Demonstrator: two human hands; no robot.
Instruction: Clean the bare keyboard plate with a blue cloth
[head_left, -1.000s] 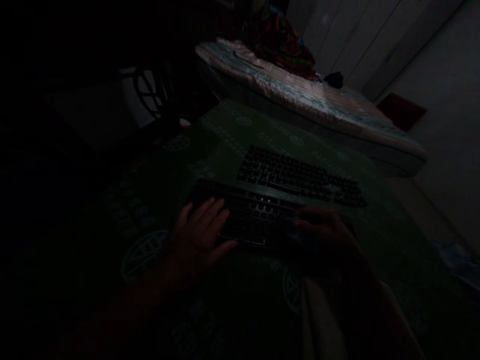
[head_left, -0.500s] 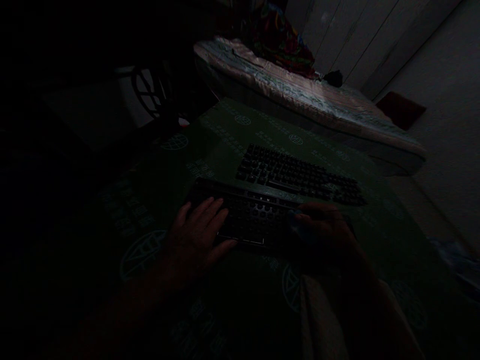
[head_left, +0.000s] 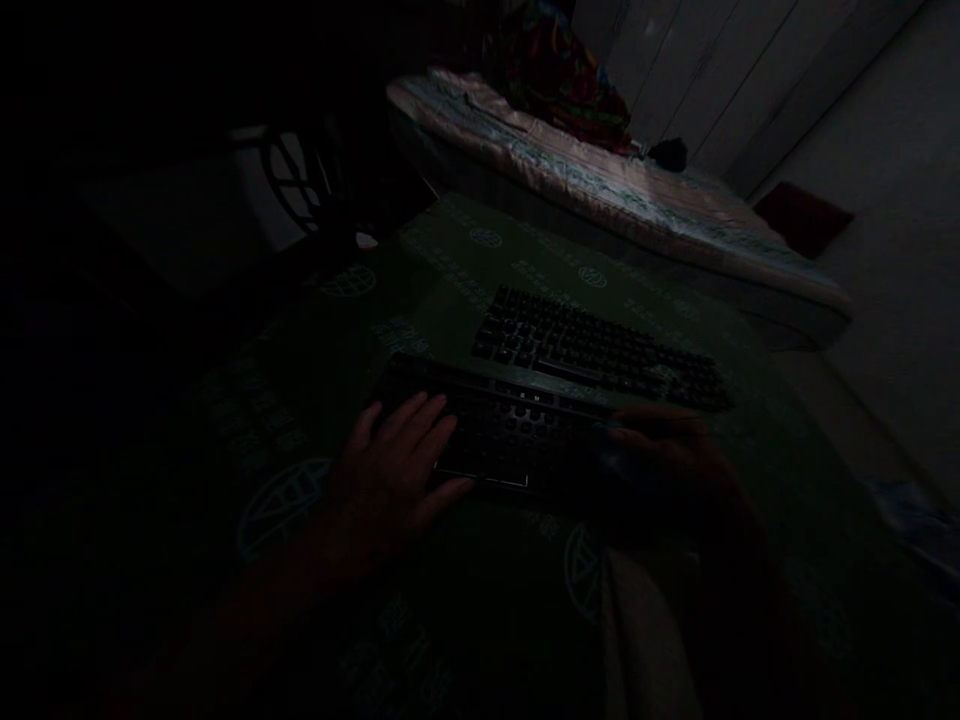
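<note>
A dark keyboard base (head_left: 517, 440) lies on the green printed sheet, with its keycaps apparently off. My left hand (head_left: 401, 470) rests on its left end, fingers spread. At its right end is my right hand (head_left: 667, 440), fingers bent round a dark bluish thing (head_left: 619, 460) that is too dim to make out. Just beyond the base, several loose black keycaps (head_left: 585, 340) are laid out in keyboard order on the sheet.
Behind the green sheet (head_left: 420, 260) stands a mattress (head_left: 600, 180) with a patterned red cloth (head_left: 562, 80) on it. A dark wheel-like frame (head_left: 292, 180) is at the upper left. Pale cloth (head_left: 645, 620) shows near my right forearm.
My right hand has moved a little to the right along the keyboard base, with the bluish thing. My left hand has stayed in place.
</note>
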